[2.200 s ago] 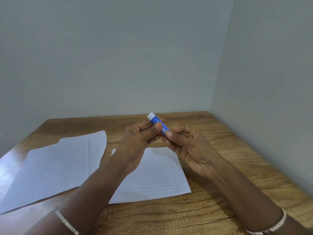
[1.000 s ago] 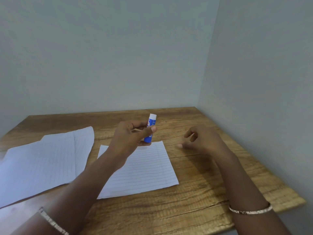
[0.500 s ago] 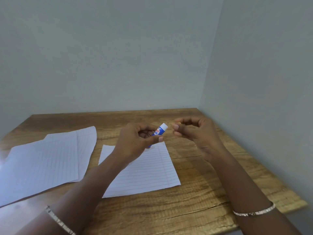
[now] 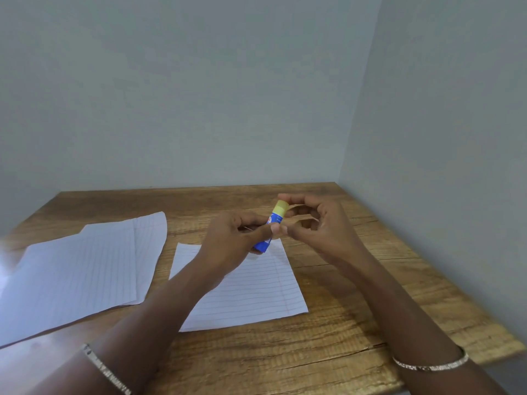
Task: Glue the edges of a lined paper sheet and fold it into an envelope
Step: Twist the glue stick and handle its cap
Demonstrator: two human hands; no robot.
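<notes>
From the head camera, my left hand [image 4: 233,240] hides much of the glue stick [image 4: 269,229] it pinches, so I cannot read the label; the right hand [image 4: 319,226] curls at the stick's yellowish tip, fingers bent, and whether it grips anything I cannot tell; the wooden table [image 4: 328,346] sits in a corner of pale grey walls; two lined sheets: one [image 4: 256,295] under my hands, a larger one [image 4: 77,269] cut off at left; two bracelets, one per wrist.

Grainy matt wood table [image 4: 328,352], smooth lined paper sheet [image 4: 256,297], glossy plastic glue stick [image 4: 271,226]
</notes>
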